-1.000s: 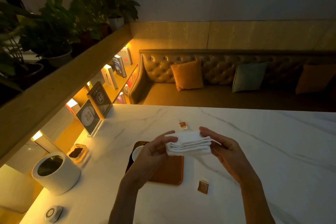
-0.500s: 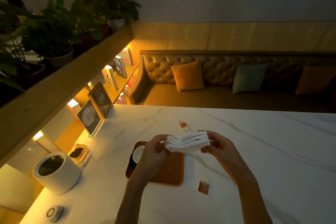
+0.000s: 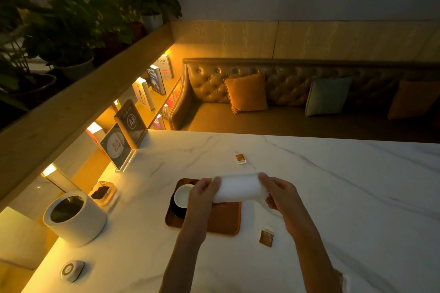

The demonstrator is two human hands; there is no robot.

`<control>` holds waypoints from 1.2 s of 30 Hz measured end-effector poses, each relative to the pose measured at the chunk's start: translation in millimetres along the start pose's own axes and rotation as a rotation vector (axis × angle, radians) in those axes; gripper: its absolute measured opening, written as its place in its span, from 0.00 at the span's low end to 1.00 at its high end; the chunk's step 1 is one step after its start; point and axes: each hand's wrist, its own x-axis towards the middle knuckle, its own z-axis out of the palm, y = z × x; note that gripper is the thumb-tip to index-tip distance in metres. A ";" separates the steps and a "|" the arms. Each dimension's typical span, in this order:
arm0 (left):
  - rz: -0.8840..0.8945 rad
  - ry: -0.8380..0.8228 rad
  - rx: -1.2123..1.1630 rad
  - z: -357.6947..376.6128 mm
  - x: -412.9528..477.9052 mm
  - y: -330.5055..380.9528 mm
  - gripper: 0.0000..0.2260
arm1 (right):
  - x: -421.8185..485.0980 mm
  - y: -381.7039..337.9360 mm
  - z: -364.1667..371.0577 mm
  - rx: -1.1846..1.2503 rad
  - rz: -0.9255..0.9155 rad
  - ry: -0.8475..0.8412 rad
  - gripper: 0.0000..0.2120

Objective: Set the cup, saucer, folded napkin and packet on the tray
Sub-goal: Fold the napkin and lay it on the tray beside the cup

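A folded white napkin [image 3: 239, 187] hangs in the air over the brown tray [image 3: 223, 220], held at both ends. My left hand [image 3: 202, 195] grips its left end and my right hand [image 3: 281, 194] grips its right end. On the tray's left part a white cup [image 3: 182, 194] sits on a dark saucer [image 3: 175, 209], partly hidden by my left hand. One brown packet [image 3: 266, 237] lies on the marble table [image 3: 345, 197] right of the tray. A second packet [image 3: 240, 158] lies farther back.
A white cylindrical bin [image 3: 73, 217] stands at the left, with a small glass dish [image 3: 102, 193] behind it and a round button device [image 3: 71, 270] in front. Two sign stands [image 3: 123, 135] stand at the table's far-left corner. A bench with cushions runs beyond the far edge.
Both hands have lowered the napkin toward the tray and turned it so its broad flat side faces up; it now looks blurred from motion.
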 end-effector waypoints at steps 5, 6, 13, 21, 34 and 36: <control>-0.015 -0.010 -0.030 -11.1 13.3 -8.0 0.08 | 7.0 11.7 11.4 0.047 0.074 -0.012 0.12; -0.024 -0.013 -0.039 -14.6 16.5 -11.6 0.07 | 9.0 15.7 13.1 0.050 0.093 -0.018 0.12; -0.160 0.055 -0.101 -33.0 47.5 -58.2 0.06 | 26.1 58.6 34.9 0.092 0.262 -0.042 0.13; -0.434 0.088 -0.156 -49.5 91.8 -134.3 0.06 | 63.5 139.1 56.6 0.011 0.481 -0.039 0.16; -0.522 0.114 0.437 -50.8 168.0 -213.7 0.12 | 122.8 225.8 86.9 -0.192 0.666 0.030 0.17; -0.514 0.120 0.493 -49.2 173.0 -218.3 0.14 | 125.6 234.5 91.1 -0.239 0.615 0.033 0.15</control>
